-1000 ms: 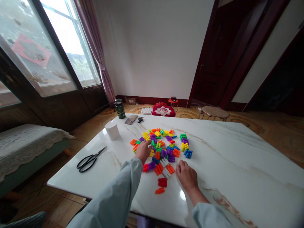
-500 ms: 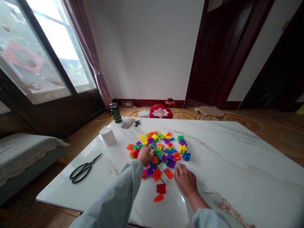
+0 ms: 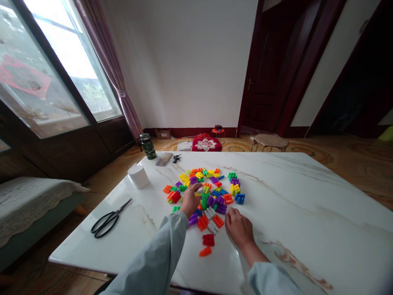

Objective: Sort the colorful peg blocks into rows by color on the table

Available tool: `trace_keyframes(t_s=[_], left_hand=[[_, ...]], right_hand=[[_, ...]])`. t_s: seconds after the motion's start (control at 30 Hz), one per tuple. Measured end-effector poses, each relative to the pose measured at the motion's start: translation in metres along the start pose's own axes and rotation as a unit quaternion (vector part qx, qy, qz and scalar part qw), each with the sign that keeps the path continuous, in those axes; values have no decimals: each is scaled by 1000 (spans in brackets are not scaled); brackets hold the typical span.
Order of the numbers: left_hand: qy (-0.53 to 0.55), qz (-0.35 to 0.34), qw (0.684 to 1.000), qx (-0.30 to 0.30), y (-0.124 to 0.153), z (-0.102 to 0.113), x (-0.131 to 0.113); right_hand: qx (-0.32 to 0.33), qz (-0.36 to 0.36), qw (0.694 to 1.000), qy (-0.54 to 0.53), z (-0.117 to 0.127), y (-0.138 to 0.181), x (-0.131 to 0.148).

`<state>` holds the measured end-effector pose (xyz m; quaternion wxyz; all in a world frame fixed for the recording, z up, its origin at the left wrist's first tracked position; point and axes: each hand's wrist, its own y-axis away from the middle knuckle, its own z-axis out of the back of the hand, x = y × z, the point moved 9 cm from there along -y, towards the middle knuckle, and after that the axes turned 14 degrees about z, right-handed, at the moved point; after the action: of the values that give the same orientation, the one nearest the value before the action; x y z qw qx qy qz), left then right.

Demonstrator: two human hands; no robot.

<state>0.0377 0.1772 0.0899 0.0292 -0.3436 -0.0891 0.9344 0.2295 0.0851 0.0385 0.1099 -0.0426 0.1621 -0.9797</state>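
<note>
Colourful ribbed plastic building blocks (image 3: 220, 204) lie in a loose heap on the white marble-look table (image 3: 294, 196). Over the heap's middle is my left hand (image 3: 190, 200), its thumb and fingers closed around what looks like a white building block (image 3: 199, 191), mostly hidden by the fingers. My right hand (image 3: 238, 226) rests on the table at the heap's near right side, fingers curled; whatever may be inside them is hidden. Beyond it stands a curved row of joined-looking green, purple, yellow and blue blocks (image 3: 235, 189). A red block (image 3: 208, 240) and an orange block (image 3: 205, 251) lie nearest me.
Black-handled scissors (image 3: 106, 223) lie at the left of the table. A white roll (image 3: 138, 176), a dark green flask (image 3: 147, 146) and a small dark tool (image 3: 176, 158) are farther back. A stool (image 3: 270, 141) stands beyond the far edge.
My left hand has moved slightly right and away from me over the heap, the whitish piece moving with it. The right hand stays nearly in place. The view has shifted a little.
</note>
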Motion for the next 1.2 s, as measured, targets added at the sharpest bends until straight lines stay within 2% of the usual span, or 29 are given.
trace_keyframes(t_s=[0.17,0.33,0.43,0.57,0.77,0.9,1.0,1.07,1.2], left_hand=[[8,-84,996,7,21,-17,-23],[-52,-225,971,66,55,-35,-67],[-72,-275,954,97,78,-43,-87],[-46,-271,955,114,91,-47,-92],[9,-230,968,99,78,-43,-73],[-13,-169,985,20,59,-27,-58],[-8,-136,990,-26,48,-15,-61],[24,-143,989,0,43,-17,-74],[51,-207,966,144,41,-46,-117]], right_hand=[[-21,10,999,-40,0,1,1],[-156,87,975,-132,14,4,9],[-191,124,961,-157,19,6,11],[-185,137,959,-165,17,6,12],[-194,138,949,-207,19,6,12],[-191,120,940,-257,14,6,9],[-183,123,933,-284,11,5,10],[-171,129,931,-296,10,5,12],[-156,158,935,-278,9,5,18]])
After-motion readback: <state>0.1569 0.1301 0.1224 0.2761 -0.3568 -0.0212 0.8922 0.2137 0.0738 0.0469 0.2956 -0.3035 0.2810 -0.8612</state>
